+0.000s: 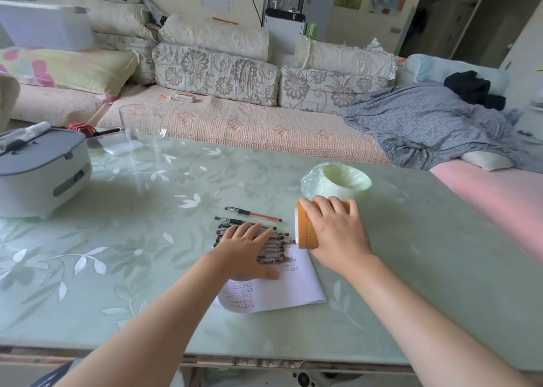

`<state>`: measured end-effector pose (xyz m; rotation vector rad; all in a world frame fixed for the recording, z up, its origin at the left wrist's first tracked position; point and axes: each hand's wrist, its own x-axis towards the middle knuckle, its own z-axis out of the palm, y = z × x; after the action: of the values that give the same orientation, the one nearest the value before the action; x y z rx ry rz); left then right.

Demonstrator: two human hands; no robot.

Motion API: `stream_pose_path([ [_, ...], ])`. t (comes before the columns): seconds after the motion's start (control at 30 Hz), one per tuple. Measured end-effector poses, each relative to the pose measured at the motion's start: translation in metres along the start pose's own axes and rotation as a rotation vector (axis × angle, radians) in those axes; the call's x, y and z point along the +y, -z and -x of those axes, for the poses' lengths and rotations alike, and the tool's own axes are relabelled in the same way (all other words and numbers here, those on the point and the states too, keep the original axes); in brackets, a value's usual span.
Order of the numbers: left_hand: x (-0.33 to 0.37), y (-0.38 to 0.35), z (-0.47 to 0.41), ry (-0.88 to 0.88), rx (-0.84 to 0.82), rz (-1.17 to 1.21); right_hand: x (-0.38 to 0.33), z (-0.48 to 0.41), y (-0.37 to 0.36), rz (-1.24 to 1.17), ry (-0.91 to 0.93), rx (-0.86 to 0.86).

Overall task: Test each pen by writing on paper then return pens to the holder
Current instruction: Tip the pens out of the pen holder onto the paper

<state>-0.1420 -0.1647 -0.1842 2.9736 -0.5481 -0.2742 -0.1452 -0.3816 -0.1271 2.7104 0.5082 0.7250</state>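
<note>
Pens (266,244) lie in a row on the table (440,254), partly over the paper (296,283); one red pen (254,213) lies apart behind them. Left hand (245,250) flat on the row, fingers spread, gripping nothing. Right hand (335,228) clasps the brown holder (305,229), tipped on its side, mouth toward the pens. Paper already carries writing; how many pens are tested, cannot tell. None returned yet, apparently.

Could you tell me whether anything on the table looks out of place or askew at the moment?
Yes: the orange pen holder lies tipped on its side under the right hand, its pens spilled in a row over the paper beneath the left hand. One red pen lies apart.
</note>
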Motion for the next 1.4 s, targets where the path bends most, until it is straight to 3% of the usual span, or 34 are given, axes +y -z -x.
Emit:
stream_pose_path([
  [0.13,-0.010,-0.004,-0.007,-0.079,0.057,0.036,0.004,0.003,0.006,-0.256,-0.136,0.055],
  [0.33,-0.011,0.012,-0.006,-0.118,0.179,0.169,-0.003,-0.001,0.008,-0.877,-0.215,0.124],
  [0.4,-0.015,0.024,-0.005,-0.105,0.225,0.343,-0.009,-0.006,0.009,-0.979,-0.244,0.121],
  [0.57,-0.020,0.063,0.008,-0.103,0.323,1.100,-0.035,-0.030,0.013,-1.265,-0.326,0.077],
  [0.7,-0.039,0.079,0.016,-0.110,0.420,1.148,-0.057,-0.049,0.018,-1.504,-0.390,0.006],
  [0.97,-0.096,0.070,0.012,0.032,0.554,1.080,-0.100,-0.105,0.005,-1.603,-0.308,-0.138],
  [1.4,-0.177,0.061,-0.021,0.238,0.725,1.054,-0.164,-0.197,-0.060,-1.613,-0.287,-0.162],
])
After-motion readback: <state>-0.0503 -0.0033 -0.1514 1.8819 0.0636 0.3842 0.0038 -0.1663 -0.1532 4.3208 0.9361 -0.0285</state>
